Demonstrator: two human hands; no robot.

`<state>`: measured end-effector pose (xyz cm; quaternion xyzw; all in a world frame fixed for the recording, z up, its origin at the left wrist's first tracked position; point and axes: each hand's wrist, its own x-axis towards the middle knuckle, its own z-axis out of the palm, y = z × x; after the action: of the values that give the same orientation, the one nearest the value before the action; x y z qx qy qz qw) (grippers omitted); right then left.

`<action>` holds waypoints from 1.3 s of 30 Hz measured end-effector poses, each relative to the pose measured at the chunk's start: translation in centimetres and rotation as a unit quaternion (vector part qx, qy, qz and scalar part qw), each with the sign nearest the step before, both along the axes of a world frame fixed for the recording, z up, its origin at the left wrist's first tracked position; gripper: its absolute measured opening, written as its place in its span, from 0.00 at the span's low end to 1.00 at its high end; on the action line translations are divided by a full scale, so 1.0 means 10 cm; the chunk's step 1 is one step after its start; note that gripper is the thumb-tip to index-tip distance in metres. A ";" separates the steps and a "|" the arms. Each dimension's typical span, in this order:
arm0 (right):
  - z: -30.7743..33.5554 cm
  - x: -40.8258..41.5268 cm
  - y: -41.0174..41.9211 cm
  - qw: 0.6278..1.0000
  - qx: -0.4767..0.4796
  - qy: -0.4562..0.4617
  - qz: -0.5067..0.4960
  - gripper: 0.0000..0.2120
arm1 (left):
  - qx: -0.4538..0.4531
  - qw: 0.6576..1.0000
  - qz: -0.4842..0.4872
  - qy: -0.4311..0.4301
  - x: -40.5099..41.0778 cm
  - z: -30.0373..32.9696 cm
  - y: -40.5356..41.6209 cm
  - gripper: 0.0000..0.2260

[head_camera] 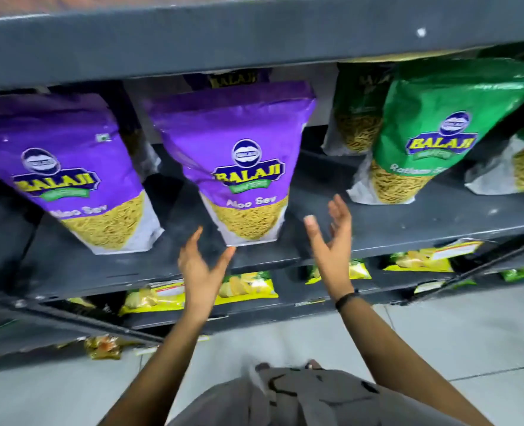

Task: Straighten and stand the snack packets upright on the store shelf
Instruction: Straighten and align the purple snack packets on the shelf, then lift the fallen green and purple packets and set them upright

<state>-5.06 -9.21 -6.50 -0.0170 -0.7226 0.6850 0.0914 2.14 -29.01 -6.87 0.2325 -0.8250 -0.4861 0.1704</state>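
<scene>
A purple Aloo Sev packet [239, 161] stands upright at the middle of the dark shelf [408, 222]. A second purple packet [70, 173] stands to its left, tilted a little. My left hand [200, 269] is open just below the middle packet's lower left corner, thumb tip close to that corner. My right hand [331, 238] is open to the packet's lower right, fingers spread, not touching it. A green Ratlam Sev packet [423, 133] leans at the right, with more green packets [356, 112] behind and beside it.
The upper shelf's front edge [254, 41] overhangs the packets' tops. On the lower shelf lie flat yellow-green packets [248, 287] and others [423, 259] to the right. A small orange packet [104, 345] sits near the grey tiled floor [439, 327].
</scene>
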 end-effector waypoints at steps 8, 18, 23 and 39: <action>0.25 -0.67 1.01 0.948 -0.157 -0.047 -0.273 0.24 | 0.055 0.966 -0.241 0.075 -0.26 0.28 1.17 0.16; 0.20 -1.33 1.82 0.982 -0.044 -0.104 0.151 0.31 | 0.262 0.953 -0.146 -0.042 -1.83 0.22 2.26 0.27; 0.20 -1.33 1.94 0.971 -0.016 -0.136 0.198 0.29 | 0.255 0.963 -0.078 -0.039 -1.72 0.16 2.45 0.37; 0.18 -1.04 2.00 0.970 -0.003 -0.125 0.210 0.23 | 0.287 0.955 -0.080 -0.009 -1.49 0.11 2.50 0.24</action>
<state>-15.42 10.82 -4.73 0.0491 -0.7138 0.6833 -0.1454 -12.80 -3.96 -5.79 0.2095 -0.6683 -0.7120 0.0498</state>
